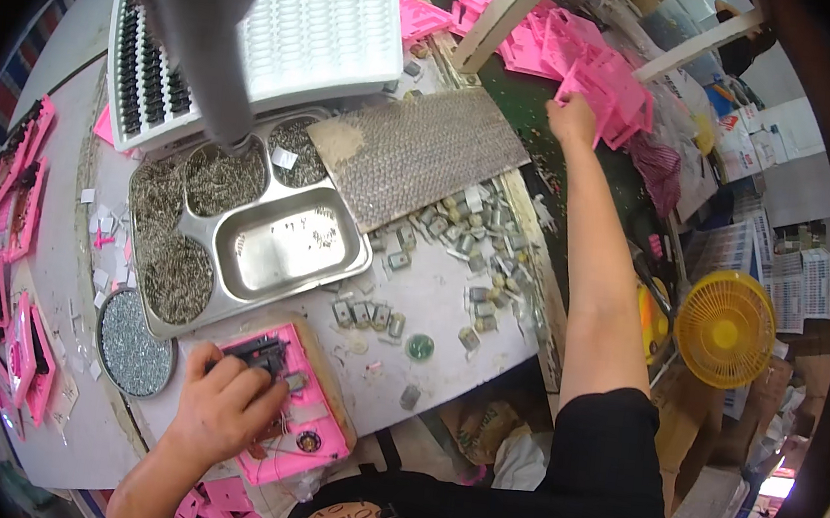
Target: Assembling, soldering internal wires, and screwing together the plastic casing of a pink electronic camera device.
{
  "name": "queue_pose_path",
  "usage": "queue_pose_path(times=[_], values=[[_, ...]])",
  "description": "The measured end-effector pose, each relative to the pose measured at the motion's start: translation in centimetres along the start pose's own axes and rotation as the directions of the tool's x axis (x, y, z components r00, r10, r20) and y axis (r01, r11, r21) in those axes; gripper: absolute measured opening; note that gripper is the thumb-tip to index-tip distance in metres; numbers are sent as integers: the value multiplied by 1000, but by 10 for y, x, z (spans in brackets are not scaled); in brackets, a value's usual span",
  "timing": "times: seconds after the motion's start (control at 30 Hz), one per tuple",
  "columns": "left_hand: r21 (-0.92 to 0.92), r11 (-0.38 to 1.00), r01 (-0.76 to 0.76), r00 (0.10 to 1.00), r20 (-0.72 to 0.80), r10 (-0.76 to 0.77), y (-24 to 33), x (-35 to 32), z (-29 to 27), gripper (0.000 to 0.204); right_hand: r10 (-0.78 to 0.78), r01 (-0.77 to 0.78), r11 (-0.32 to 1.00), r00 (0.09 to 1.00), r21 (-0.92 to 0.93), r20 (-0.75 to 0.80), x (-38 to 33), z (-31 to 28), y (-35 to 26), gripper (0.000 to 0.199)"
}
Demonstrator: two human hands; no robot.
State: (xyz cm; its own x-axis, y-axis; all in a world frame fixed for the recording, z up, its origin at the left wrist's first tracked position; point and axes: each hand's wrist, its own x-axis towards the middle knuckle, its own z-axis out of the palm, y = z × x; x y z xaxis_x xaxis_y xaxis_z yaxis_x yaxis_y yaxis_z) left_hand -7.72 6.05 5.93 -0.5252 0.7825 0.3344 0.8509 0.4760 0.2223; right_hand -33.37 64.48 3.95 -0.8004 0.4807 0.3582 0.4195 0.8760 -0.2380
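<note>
A whitish desk (454,375) is crossed by a seam near its left edge. Its right edge is bordered by a worn strip (550,359), beyond which a dark green surface (526,92) is laid. A pale post (506,20) is set at the far right corner. Past the right edge, a yellow fan (725,331) is placed near brown cardboard (687,420); a bright patch of light (778,484) is seen farther out.

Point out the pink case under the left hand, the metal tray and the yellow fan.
Pink case (319,410): head view, on its bare pink surface.
Metal tray (257,259): head view, on the large compartment's bare floor.
Yellow fan (724,335): head view, on its hub.
</note>
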Motion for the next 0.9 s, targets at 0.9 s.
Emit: queue_pose_path(times=[0.9], values=[[-112,982,154,988,-1,-155,-14,22,12,30,-70,-23,328,996,945,49,-239,-228,-5,52]])
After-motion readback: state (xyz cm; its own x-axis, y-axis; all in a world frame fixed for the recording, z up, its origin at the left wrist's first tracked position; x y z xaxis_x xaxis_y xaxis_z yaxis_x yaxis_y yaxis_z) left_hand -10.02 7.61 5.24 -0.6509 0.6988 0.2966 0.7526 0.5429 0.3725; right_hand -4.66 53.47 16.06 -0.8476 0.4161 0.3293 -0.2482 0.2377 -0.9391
